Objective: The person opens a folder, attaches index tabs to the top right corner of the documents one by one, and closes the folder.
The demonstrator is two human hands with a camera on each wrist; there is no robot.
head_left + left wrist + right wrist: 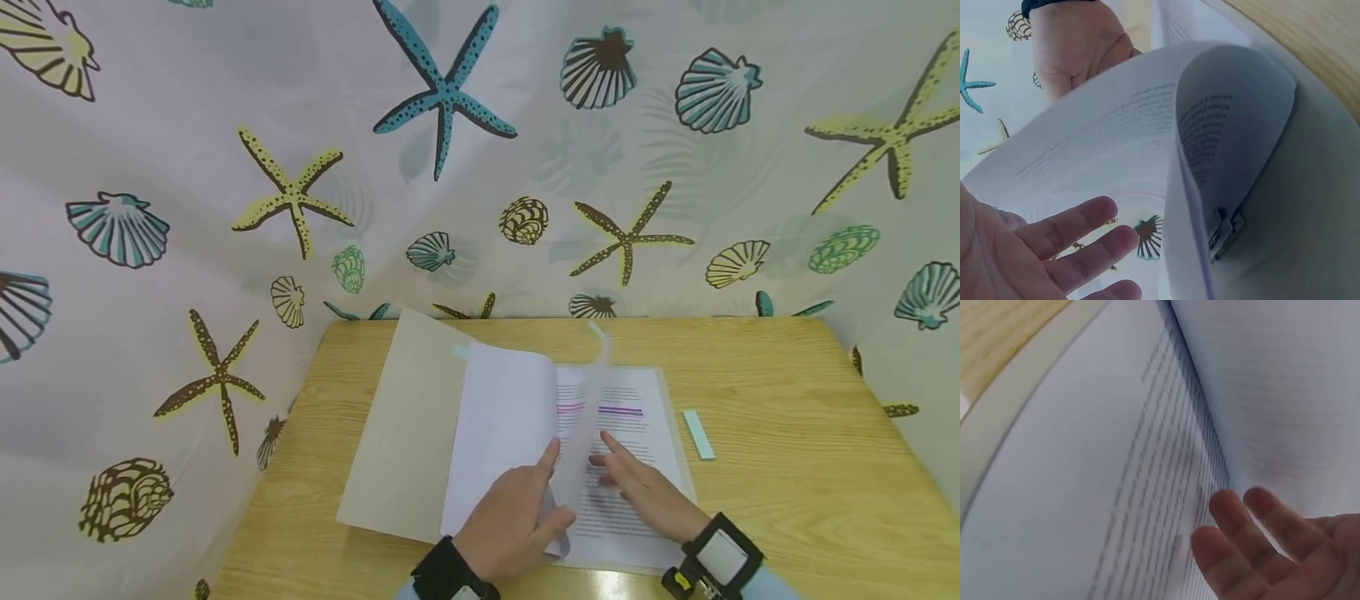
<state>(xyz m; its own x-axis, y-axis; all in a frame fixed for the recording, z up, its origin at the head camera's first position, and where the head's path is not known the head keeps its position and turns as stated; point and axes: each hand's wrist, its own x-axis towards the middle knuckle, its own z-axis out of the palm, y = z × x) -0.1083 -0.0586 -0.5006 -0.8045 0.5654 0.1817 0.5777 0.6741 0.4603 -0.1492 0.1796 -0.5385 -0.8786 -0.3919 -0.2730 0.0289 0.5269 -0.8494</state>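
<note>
An open folder [405,433] holds printed sheets, with a turned white page [502,408] curving over its left part. Between the two hands a single sheet [587,421] stands up, mid-turn. My left hand [506,521] lies at the lower middle of the pages, thumb and forefinger spread apart. Its other fingers [1085,228] stretch out beside the curved paper in the left wrist view. To the right of the raised sheet is my right hand [648,492], fingers [1229,509] extended over the printed page [626,467]. That page has pink and purple marked lines.
A metal clip [1225,234] shows under the curled pages. Right of the folder a pale blue strip [699,434] lies on the wooden table [795,433]. Another pale blue tab [461,352] sticks out at the top left page. A shell-and-starfish patterned cloth [480,192] hangs behind.
</note>
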